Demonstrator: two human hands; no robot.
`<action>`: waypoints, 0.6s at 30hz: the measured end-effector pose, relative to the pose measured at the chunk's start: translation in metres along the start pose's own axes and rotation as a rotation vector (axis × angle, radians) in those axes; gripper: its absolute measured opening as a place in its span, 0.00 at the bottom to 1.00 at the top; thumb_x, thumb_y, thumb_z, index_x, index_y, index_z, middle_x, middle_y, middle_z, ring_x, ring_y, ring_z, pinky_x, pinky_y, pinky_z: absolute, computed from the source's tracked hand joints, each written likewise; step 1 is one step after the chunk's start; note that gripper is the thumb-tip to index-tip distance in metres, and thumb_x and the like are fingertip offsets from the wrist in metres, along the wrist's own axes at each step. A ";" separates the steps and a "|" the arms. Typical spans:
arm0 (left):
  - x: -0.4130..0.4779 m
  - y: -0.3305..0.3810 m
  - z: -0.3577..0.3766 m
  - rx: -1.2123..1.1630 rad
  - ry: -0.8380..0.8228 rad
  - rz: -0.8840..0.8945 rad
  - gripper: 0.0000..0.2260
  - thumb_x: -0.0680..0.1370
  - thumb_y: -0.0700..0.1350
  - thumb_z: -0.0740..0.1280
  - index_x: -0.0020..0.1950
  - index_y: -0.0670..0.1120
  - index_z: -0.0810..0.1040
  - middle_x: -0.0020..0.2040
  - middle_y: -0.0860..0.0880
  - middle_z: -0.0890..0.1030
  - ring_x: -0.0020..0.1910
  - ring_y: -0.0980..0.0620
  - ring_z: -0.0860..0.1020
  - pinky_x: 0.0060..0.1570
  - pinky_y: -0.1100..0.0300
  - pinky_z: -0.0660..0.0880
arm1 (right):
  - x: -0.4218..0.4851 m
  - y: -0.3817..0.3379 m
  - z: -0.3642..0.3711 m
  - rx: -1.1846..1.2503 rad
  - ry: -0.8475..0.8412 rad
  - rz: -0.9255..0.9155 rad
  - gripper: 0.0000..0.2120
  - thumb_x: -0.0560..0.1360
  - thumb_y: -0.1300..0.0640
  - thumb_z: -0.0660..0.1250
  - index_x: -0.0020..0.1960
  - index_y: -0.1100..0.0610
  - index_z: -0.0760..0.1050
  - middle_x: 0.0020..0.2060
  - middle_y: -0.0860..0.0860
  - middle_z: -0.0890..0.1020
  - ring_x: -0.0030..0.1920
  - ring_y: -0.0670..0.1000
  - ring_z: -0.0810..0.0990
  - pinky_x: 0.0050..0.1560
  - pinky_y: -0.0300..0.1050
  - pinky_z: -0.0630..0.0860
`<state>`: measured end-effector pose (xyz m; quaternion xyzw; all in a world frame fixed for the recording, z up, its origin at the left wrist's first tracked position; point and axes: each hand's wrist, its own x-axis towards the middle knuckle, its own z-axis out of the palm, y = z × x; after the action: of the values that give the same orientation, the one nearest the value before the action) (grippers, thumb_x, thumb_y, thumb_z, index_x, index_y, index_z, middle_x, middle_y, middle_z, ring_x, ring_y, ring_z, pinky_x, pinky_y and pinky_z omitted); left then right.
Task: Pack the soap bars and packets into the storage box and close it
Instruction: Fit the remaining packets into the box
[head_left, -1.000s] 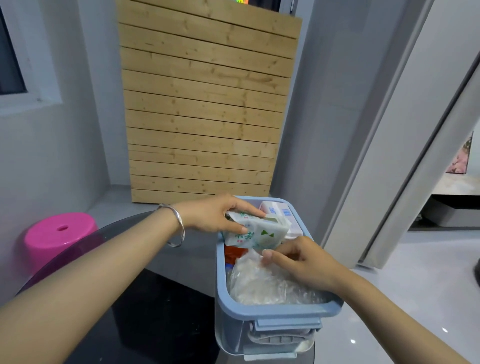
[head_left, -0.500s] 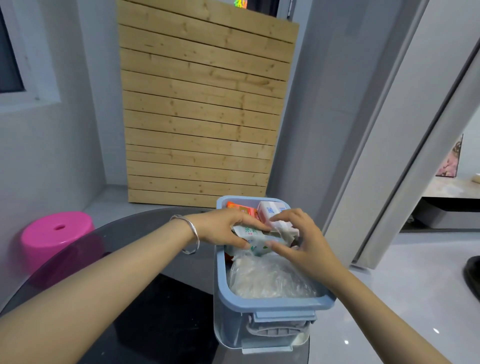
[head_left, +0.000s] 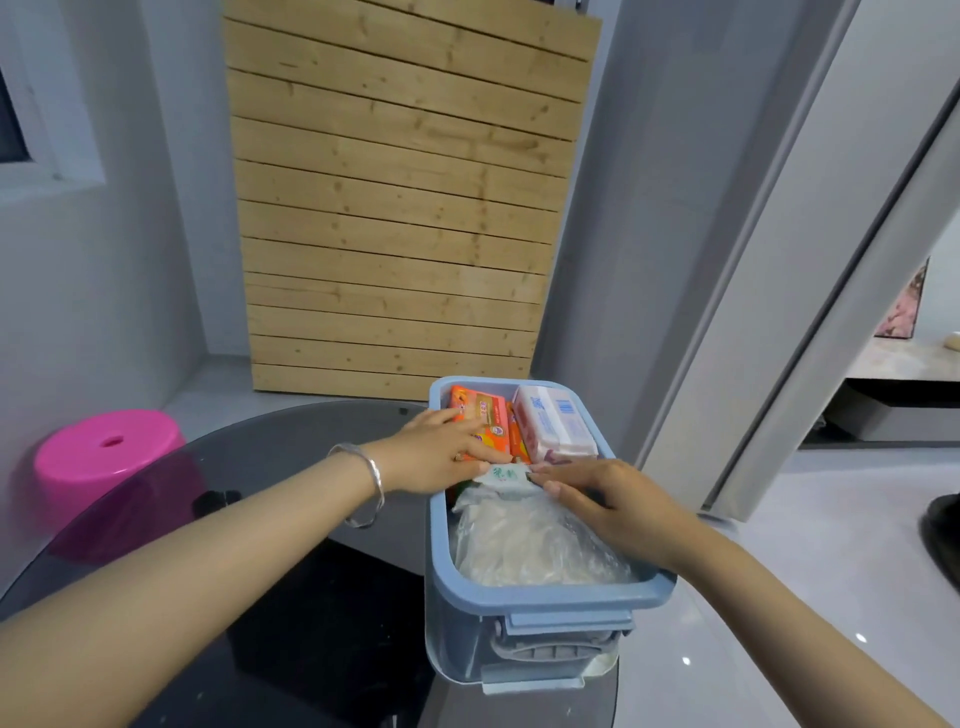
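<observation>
The white packet (head_left: 506, 475) is lying crosswise in the middle of the storage box (head_left: 545, 597), its long axis running wall to wall, between the orange soap bars (head_left: 480, 415) at the far end and the clear bag (head_left: 524, 545) at the near end. The left hand (head_left: 441, 452) and the right hand (head_left: 608, 504) are pressing on its two ends, fingers flat and clasping nothing.

Blue-grey storage box (head_left: 550, 597); orange soap packet (head_left: 480, 415); white-and-pink packet (head_left: 556, 423) with blue print; white packet (head_left: 506, 475) with green marks; pink stool (head_left: 109, 452)
</observation>
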<state>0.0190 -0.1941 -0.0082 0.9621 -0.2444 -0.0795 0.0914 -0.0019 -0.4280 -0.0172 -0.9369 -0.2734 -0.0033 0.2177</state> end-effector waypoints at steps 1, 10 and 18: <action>0.002 0.002 0.000 -0.016 0.050 -0.010 0.19 0.81 0.53 0.54 0.73 0.60 0.62 0.79 0.51 0.53 0.77 0.49 0.47 0.73 0.54 0.45 | 0.000 0.000 0.000 -0.025 0.004 -0.011 0.15 0.79 0.46 0.59 0.63 0.43 0.77 0.60 0.37 0.79 0.63 0.37 0.72 0.64 0.39 0.71; -0.010 0.009 0.029 -1.329 0.136 -0.487 0.25 0.73 0.45 0.72 0.68 0.42 0.71 0.58 0.45 0.80 0.55 0.46 0.79 0.51 0.56 0.78 | -0.012 0.010 0.002 1.040 0.107 0.532 0.24 0.73 0.50 0.70 0.68 0.49 0.71 0.58 0.51 0.81 0.57 0.55 0.81 0.57 0.53 0.79; -0.012 0.023 0.044 -1.783 0.354 -0.436 0.16 0.74 0.46 0.64 0.60 0.42 0.74 0.44 0.41 0.82 0.37 0.48 0.81 0.34 0.59 0.79 | 0.011 -0.008 -0.007 1.165 0.077 0.653 0.23 0.79 0.66 0.57 0.74 0.63 0.61 0.58 0.55 0.71 0.41 0.54 0.73 0.49 0.42 0.72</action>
<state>-0.0103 -0.2143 -0.0443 0.5594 0.1103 -0.1052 0.8148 0.0039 -0.4192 -0.0062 -0.7002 0.0753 0.1774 0.6875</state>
